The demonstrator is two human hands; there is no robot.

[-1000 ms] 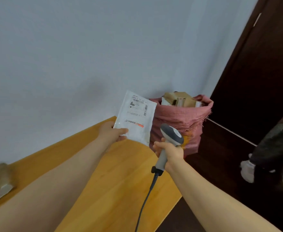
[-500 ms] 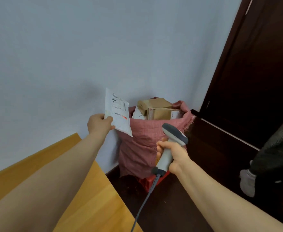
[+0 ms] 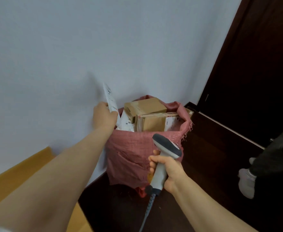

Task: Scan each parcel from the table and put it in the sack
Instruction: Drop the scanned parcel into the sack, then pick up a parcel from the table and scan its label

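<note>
The corner of the wooden table (image 3: 20,171) lies to the left of the sack, nearer the camera, with the left forearm stretched across it. In front of the sack, low on its right side, the right hand (image 3: 174,171) has its fingers wrapped round the grey handle of the scanner (image 3: 166,145). The scanner's dark-edged head tilts up and overlaps the sack's front. The cable (image 3: 148,210) drops from the butt of the handle toward the dark floor.

The pink woven sack (image 3: 129,153) stands on the floor against the wall, its mouth open and its rim frayed on the right. Something red (image 3: 140,191) shows under its base.

At the sack's left rim the left hand (image 3: 104,117) pinches the white parcel (image 3: 110,99), thumb on one face and fingers behind. The grip is on the parcel's lower end. Most of the flat mailer rises above the hand, seen nearly edge-on and blurred, leaning toward the wall. Its bottom corner pokes out past the thumb just over the sack's mouth. The parcel is held in the air, not yet inside.

Inside the sack a cardboard box (image 3: 145,106) sits on top of a flatter box (image 3: 152,123), with another white mailer (image 3: 126,121) wedged at their left.

Behind the sack is the pale wall (image 3: 70,47). To its right are a dark door (image 3: 254,64) and, well apart, someone's pale shoe (image 3: 247,183).
</note>
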